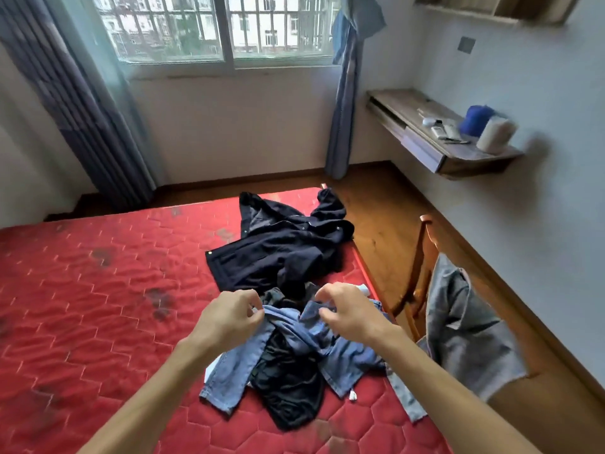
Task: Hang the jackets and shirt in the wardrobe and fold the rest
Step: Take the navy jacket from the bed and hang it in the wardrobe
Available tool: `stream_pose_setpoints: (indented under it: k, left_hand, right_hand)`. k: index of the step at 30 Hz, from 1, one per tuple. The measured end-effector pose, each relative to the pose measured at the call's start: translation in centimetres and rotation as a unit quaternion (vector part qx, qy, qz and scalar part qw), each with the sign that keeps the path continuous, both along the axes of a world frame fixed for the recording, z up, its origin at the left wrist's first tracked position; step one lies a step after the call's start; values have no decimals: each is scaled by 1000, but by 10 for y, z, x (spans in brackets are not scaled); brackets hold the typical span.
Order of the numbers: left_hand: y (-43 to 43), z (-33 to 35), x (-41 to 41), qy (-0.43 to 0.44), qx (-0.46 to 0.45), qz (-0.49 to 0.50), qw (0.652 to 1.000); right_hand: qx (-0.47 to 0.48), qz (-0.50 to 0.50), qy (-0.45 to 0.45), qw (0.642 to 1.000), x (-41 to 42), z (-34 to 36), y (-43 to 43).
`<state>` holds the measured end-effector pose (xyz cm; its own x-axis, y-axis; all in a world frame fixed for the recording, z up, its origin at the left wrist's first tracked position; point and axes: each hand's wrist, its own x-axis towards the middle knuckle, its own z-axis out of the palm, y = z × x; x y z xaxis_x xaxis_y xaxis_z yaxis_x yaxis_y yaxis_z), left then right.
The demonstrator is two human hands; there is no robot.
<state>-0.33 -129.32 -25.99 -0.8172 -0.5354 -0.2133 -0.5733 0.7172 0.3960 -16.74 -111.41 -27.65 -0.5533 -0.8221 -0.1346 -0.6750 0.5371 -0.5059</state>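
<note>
Head view, read from left to right, with every position referred to the red mattress point(98, 290). A striped grey curtain point(82, 119) is seen beyond the mattress's far left corner, and a barred window point(212, 27) is set in the wall beyond its far edge. The mattress's left and middle quilted surface is shown bare. The left hand point(229, 314) is held above the mattress's near right part, its fingers curled and pinched together on an edge of the blue denim shirt point(343, 352). A dark navy jacket point(278, 253) is spread on the far right part of the mattress, one sleeve reaching the far right corner. The shirt is heaped on the near right part, partly lifted, with a black garment point(288, 381) tangled in it. The right hand point(347, 311) is likewise curled, with thumb and fingertips closed on the shirt's fabric. A small white tag point(353, 395) is seen at the shirt's hem; its print is too small to be read. A strip of wooden floor point(386, 217) runs along the mattress's right edge. A wooden chair point(422, 273) stands just beside that edge, a grey denim garment point(465, 326) draped over it. A wall shelf point(435, 136) is fixed well to the right of the mattress.
</note>
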Motion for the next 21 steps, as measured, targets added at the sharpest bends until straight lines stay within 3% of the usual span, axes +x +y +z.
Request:
stream_pose_setpoints:
  k: [7, 13, 17, 21]
  left_hand:
    - [10, -30, -66, 29, 21, 34, 999]
    - [27, -93, -94, 25, 149, 142, 978]
    - [32, -135, -98, -13, 197, 176, 964]
    - [-2, -165, -126, 4, 222, 236, 946]
  right_hand:
    - [-19, -55, -94, 994, -59, -35, 13]
    - [6, -95, -222, 970, -87, -101, 12]
    - [29, -139, -300, 943, -101, -148, -2]
    - [24, -213, -387, 897, -118, -192, -36]
